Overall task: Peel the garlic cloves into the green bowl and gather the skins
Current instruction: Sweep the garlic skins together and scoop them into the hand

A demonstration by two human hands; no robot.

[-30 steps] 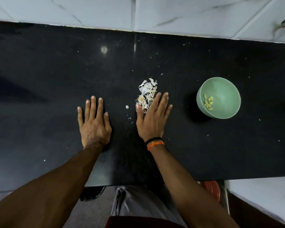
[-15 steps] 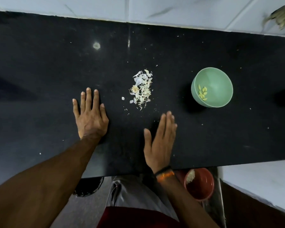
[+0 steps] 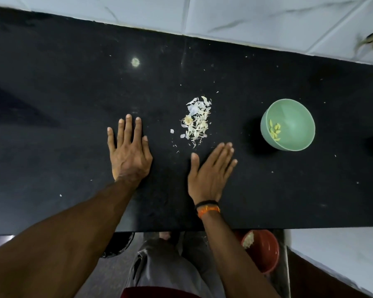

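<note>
- The right hand (image 3: 210, 173) lies on the black counter (image 3: 52, 104) near its front edge, fingers straight and close together, thumb held apart; it grips nothing. Its fingertips (image 3: 228, 146) point toward the back edge and stop just short of the garlic skins.
- A black band and an orange band (image 3: 208, 208) circle the right wrist.
- The left hand (image 3: 129, 155) rests flat on the counter to the left, palm down, fingers straight and slightly spread, holding nothing.
- The garlic skins (image 3: 196, 121) sit in a loose pale pile at mid-depth of the counter, between the two hands and farther back than both. A few stray flakes (image 3: 172, 131) lie just beside the pile on its left.
- The green bowl (image 3: 293, 125) stands to the right of the pile, well apart from it, toward the counter's right end. The peeled garlic cloves (image 3: 274, 131) lie inside against its left wall.
- Nothing stands between the right hand and the pile, or between the pile and the bowl, except small white specks scattered on the surface.
- Below the counter's front edge, a red bowl (image 3: 265, 250) with a pale lump inside sits on the right.
- White tiles (image 3: 246, 16) run along the counter's back edge.
</note>
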